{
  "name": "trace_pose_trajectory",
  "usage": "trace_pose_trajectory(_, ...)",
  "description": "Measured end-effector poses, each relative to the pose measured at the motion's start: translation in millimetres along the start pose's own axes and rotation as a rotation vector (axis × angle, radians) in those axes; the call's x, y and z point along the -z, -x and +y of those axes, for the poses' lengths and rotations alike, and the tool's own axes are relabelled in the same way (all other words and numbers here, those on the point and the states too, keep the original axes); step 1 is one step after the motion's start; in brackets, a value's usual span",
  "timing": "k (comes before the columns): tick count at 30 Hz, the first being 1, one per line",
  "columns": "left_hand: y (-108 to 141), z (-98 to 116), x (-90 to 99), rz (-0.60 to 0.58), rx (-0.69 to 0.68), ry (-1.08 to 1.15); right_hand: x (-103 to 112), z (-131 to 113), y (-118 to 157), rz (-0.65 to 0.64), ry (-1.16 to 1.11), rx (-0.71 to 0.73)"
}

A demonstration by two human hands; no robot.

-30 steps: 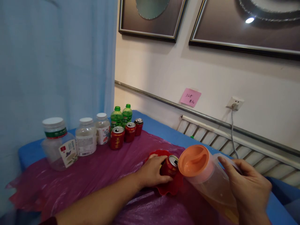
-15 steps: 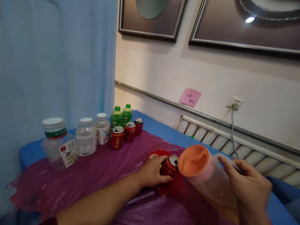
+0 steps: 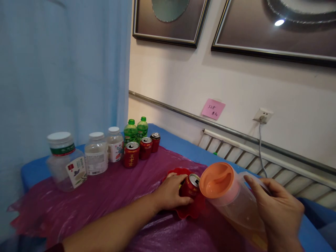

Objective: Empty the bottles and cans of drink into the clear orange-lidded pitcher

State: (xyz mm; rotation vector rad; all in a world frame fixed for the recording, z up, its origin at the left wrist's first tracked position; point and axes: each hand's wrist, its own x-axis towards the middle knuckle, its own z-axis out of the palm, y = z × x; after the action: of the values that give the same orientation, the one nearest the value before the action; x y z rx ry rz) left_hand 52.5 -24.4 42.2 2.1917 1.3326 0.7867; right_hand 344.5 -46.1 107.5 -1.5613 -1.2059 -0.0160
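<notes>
Purple plastic sheet (image 3: 105, 196) on blue cover (image 3: 173, 143) under L hand (image 3: 173, 191), white radiator (image 3: 278, 166) behind R hand (image 3: 282, 206). L hand's curled round red drink can (image 3: 189, 189) over red dish (image 3: 186, 212); R hand grips tilted pitcher (image 3: 243, 210), orange lid (image 3: 219, 182) nr can.

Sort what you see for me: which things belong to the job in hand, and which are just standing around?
Part of the job:
red can, tilted in the left hand
orange-lidded pitcher, tilted in the right hand
red scalloped dish, below the can

Just standing around:
three other red cans
two green bottles
three white-lidded jars
</notes>
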Motion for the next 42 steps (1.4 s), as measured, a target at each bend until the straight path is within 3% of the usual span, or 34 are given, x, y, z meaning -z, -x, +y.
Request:
trace_pose_trajectory(5,-0.1,0.9,0.0,-0.001,0.007,-0.002,0.8,-3.4,0.1,-0.014,0.025,-0.081)
trace_pose_trajectory(42,-0.4,0.0,-0.6,-0.002,-0.011,-0.012,0.1,-4.9,-0.4,-0.024,0.017,-0.125)
